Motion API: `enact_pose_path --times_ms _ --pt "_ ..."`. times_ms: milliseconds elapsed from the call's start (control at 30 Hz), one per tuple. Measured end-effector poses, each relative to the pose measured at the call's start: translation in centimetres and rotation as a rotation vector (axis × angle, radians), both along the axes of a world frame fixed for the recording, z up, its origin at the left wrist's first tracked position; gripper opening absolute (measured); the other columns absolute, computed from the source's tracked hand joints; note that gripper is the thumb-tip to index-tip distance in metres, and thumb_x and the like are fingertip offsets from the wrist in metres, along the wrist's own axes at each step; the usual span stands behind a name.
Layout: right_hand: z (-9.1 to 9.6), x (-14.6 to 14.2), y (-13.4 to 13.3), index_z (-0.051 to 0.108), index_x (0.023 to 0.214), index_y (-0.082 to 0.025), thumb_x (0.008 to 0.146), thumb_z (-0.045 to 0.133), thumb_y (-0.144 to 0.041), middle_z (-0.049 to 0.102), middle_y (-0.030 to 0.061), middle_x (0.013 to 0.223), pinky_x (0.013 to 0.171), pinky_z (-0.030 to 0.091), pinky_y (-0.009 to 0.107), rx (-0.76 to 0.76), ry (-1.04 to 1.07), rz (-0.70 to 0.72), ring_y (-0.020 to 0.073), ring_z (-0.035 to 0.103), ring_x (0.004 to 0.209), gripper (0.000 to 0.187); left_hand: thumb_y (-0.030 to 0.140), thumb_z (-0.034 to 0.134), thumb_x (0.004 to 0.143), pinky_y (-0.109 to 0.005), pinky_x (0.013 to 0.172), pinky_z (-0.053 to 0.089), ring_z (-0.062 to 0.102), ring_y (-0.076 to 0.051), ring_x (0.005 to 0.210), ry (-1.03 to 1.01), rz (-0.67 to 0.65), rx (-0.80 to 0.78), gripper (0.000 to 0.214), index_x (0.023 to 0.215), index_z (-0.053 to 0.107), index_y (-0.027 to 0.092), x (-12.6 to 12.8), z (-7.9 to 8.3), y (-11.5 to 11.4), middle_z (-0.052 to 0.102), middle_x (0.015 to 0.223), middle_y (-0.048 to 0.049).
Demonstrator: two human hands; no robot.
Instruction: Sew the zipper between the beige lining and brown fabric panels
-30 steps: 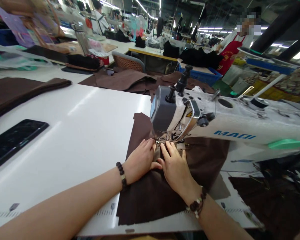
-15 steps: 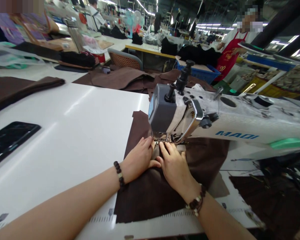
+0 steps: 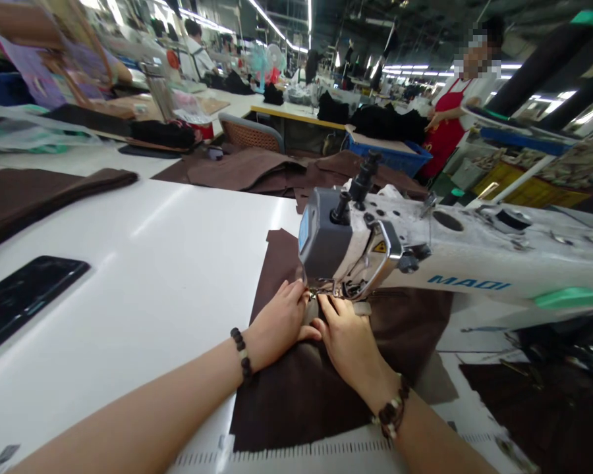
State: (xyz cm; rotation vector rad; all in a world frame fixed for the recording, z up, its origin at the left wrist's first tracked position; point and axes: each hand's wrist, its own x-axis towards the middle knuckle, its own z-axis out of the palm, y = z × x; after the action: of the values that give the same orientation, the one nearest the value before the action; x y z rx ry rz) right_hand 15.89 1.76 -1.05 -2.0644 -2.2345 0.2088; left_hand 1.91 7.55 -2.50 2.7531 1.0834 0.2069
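Note:
A dark brown piece of fabric (image 3: 286, 411) lies under the head of a sewing machine (image 3: 326, 237) marked MAQI. My left hand (image 3: 277, 326) rests flat on this fabric, its fingertips just left of the presser foot. Beside it, my right hand (image 3: 348, 345) lies with fingers stretched on the cloth, in front of the needle area. The two thumbs nearly meet. Between the hands shows a small light grey-beige patch (image 3: 312, 317); what it belongs to is unclear. My fingers and the machine head partly hide the needle.
A black phone (image 3: 29, 296) and folded brown fabric (image 3: 44, 194) lie on the white table at left. More brown pieces (image 3: 247, 168) lie along the back. Dark fabric (image 3: 538, 408) sits at right. A person in a red apron (image 3: 445, 131) stands beyond a blue crate (image 3: 390, 155).
The whole view has shifted, with the table and machine appearing slightly lower. Both hands keep nearly the same place on the fabric at the presser foot.

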Motion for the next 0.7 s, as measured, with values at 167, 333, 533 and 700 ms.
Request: enact_pose_path --times_ms 167,333,533,700 --pt "-0.1 -0.3 -0.1 0.045 0.128 -0.023 0.086 0.049 -0.022 0.050 0.0049 0.127 0.098 0.036 0.049 -0.012 0.043 -0.012 0.0259 0.046 0.114 0.042 0.067 0.051 0.067 -0.043 0.107 0.032 0.043 -0.026 0.117 -0.064 0.012 0.015 0.075 0.119 0.050 0.014 -0.2 -1.0 -0.2 0.050 0.120 -0.0130" --pt "1.1 0.0 0.1 0.048 0.126 -0.024 0.084 0.048 -0.016 0.053 0.0056 0.124 0.102 0.033 0.047 -0.051 0.057 -0.005 0.0248 0.047 0.116 0.043 0.064 0.064 0.059 -0.045 0.113 0.026 0.034 -0.028 0.127 -0.054 0.067 -0.086 0.088 0.128 0.043 0.014 -0.2 -2.0 0.3 0.042 0.132 -0.0128" --pt "2.9 4.7 3.7 0.062 0.108 -0.014 0.081 0.036 -0.005 0.063 0.0120 0.106 0.094 0.042 0.034 0.045 0.025 0.029 0.0209 0.058 0.102 0.038 0.056 0.067 0.065 -0.042 0.118 0.014 0.022 -0.028 0.135 -0.010 0.100 -0.283 0.091 0.135 0.033 0.010 -0.2 -1.6 0.7 0.028 0.142 -0.0157" --pt "2.4 6.9 5.9 0.062 0.107 -0.019 0.084 0.045 -0.017 0.062 0.0083 0.109 0.096 0.041 0.042 0.112 0.109 -0.056 0.0241 0.054 0.107 0.029 0.043 0.056 0.078 -0.033 0.110 0.034 0.043 -0.025 0.123 -0.076 0.051 -0.351 0.050 0.123 0.051 0.022 -1.8 -0.6 1.8 0.044 0.132 -0.0075"
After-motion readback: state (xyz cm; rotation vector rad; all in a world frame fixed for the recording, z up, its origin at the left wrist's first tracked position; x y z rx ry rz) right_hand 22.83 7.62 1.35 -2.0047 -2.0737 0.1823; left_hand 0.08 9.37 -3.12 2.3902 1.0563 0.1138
